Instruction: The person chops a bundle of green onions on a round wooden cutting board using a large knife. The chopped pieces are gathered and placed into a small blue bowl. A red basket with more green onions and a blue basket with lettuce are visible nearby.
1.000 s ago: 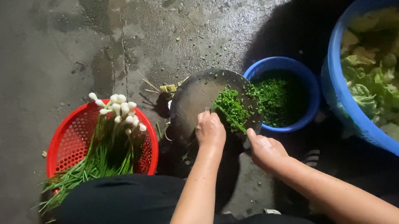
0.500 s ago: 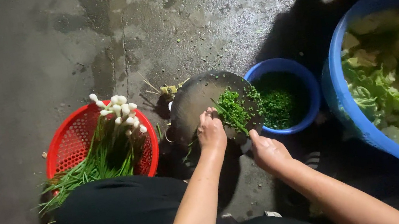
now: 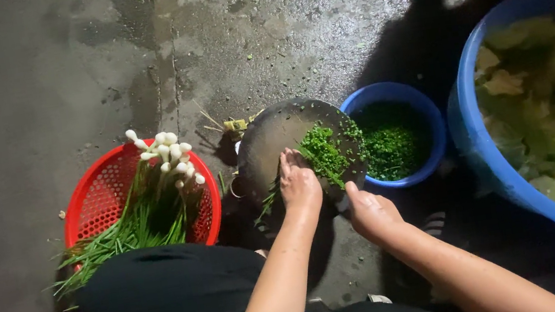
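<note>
Pressing down on green stalks, left hand (image 3: 298,183) is seen on round dark chopping board (image 3: 268,139), fingers curled closed over them. Right hand (image 3: 371,211) is closed around knife handle at board's near edge; blade largely hidden. Chopped greens (image 3: 324,150) are piled on board's right side, beside small blue bowl (image 3: 425,112). Spring onions (image 3: 159,196) are laid in red basket (image 3: 90,202), left.

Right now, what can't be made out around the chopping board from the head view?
- Knife: only a sliver shows by the right hand; the hand hides the grip.
- Left hand fingertips: buried in the chopped greens on the round board.
- Small blue bowl: its depth is lost in shadow.
- Large blue basket: cut off by the right edge.
- Red basket of scallions: its near rim is hidden by the person's black-clad knee.
</note>
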